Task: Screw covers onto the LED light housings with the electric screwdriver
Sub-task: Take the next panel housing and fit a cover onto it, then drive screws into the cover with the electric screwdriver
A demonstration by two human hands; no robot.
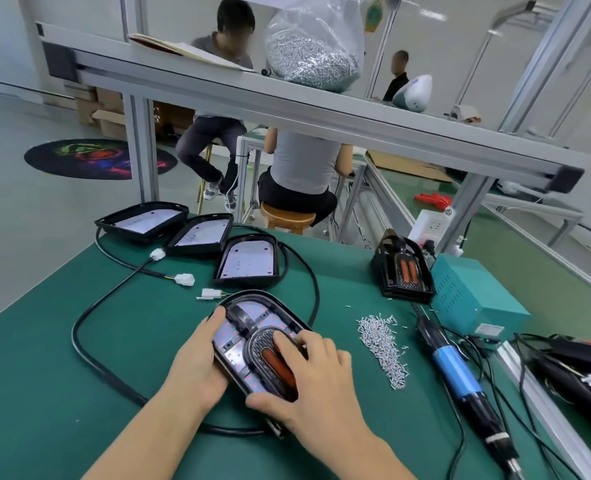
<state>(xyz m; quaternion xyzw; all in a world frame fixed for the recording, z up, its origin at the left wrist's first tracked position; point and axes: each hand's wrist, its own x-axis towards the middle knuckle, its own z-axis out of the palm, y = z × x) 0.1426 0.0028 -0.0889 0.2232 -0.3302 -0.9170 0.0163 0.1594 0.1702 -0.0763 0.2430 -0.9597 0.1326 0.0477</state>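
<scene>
Left hand (197, 362) grips the housing (252, 327) edge; right hand (308, 379) presses the cover (270, 344), fingers relaxed; screwdriver (457, 372) lies right.

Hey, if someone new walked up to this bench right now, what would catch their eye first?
Probably the LED light housing at centre front, left hand gripping its edge, right hand pressing the cover onto it. Next, the loose screws and blue electric screwdriver lying to the right.

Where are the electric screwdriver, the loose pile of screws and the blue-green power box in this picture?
electric screwdriver (455, 372): head view, on its blue grip section.
pile of screws (382, 346): head view, on the middle of the heap.
power box (474, 299): head view, on its side wall.
</scene>
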